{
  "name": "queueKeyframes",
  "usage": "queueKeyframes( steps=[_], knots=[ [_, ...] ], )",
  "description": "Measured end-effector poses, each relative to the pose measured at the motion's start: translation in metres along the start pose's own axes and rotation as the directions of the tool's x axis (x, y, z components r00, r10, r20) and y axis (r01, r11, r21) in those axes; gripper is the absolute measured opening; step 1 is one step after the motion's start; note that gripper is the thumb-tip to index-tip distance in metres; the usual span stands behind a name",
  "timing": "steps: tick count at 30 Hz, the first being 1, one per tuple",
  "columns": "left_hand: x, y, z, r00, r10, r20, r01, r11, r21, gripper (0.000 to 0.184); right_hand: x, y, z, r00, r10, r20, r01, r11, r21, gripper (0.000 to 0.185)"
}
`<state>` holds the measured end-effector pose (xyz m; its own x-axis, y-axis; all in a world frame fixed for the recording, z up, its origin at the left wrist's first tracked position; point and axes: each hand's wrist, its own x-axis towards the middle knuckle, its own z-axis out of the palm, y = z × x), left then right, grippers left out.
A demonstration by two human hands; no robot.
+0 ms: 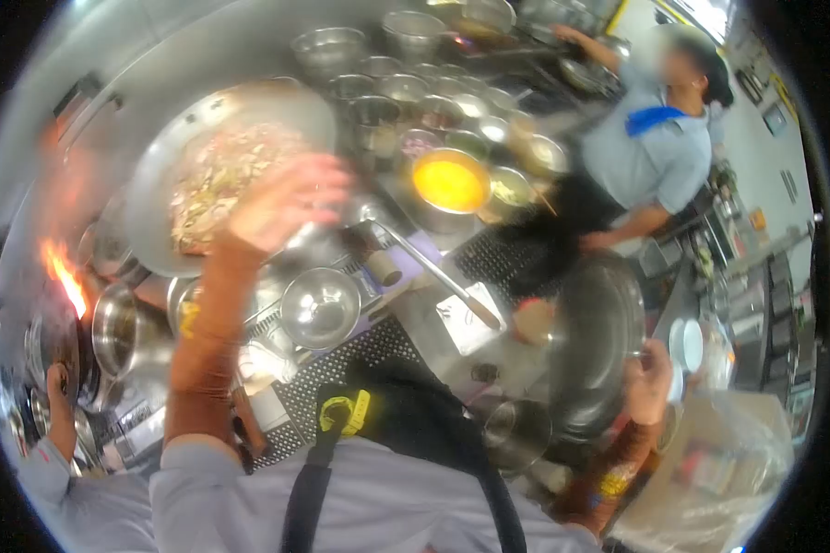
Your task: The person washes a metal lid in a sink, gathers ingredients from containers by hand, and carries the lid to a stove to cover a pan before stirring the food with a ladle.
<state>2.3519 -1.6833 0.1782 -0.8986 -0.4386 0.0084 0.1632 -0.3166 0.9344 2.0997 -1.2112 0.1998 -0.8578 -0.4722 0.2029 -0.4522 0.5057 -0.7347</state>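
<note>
A grey shirt shows beneath a black apron, with yellow-marked brown arm sleeves.

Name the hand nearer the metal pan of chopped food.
Left: the left hand overlaps the metal pan in view; the right hand is far off, at the rim of the dark pan.

Wide silvery pan, round, near the left fingers; contents, chopped food, pale, green and brownish, blurred. Large dark wok, glossy, tilted, its rim in the right fingers.
</note>
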Motion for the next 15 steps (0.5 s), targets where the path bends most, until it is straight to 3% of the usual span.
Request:
queueKeyframes(
  steps=[3,5,7,8,9,11,12,15],
  knots=[
    [0.008,-0.022,0.031,0.982,-0.123,0.145,0.153,0.965,-0.215,0.048,0.015,-0.013,-0.021,0.981,-0.192,-0.008,0.192,0.980,0.046,0.015],
    [0.009,-0.029,0.041,0.975,-0.163,0.152,0.190,0.964,-0.187,0.045,0.021,-0.040,-0.029,0.967,-0.245,-0.067,0.252,0.953,0.165,0.014],
    [0.000,-0.029,0.046,0.987,-0.155,0.045,0.157,0.987,-0.043,0.045,0.029,-0.068,-0.034,0.929,-0.350,-0.117,0.367,0.908,0.202,0.013],
    [-0.006,-0.030,0.047,0.989,-0.147,-0.010,0.148,0.989,0.032,0.045,0.033,-0.074,-0.039,0.941,-0.325,-0.089,0.336,0.881,0.332,0.015],
    [-0.013,-0.034,0.049,0.987,-0.147,-0.056,0.152,0.984,0.097,0.046,0.037,-0.077,-0.038,0.951,-0.232,-0.202,0.295,0.873,0.388,0.018],
    [-0.026,-0.051,0.049,0.979,-0.135,-0.154,0.166,0.962,0.216,0.048,0.051,-0.088,-0.045,0.935,-0.304,-0.182,0.354,0.818,0.454,0.017],
    [-0.031,-0.062,0.046,0.968,-0.148,-0.202,0.195,0.951,0.242,0.045,0.059,-0.091,-0.044,0.927,-0.363,-0.090,0.352,0.765,0.540,0.029],
    [-0.055,-0.071,0.044,0.956,-0.023,-0.291,0.111,0.951,0.289,0.040,0.076,-0.111,-0.017,0.938,-0.303,-0.171,0.336,0.661,0.671,0.046]
  ],
)
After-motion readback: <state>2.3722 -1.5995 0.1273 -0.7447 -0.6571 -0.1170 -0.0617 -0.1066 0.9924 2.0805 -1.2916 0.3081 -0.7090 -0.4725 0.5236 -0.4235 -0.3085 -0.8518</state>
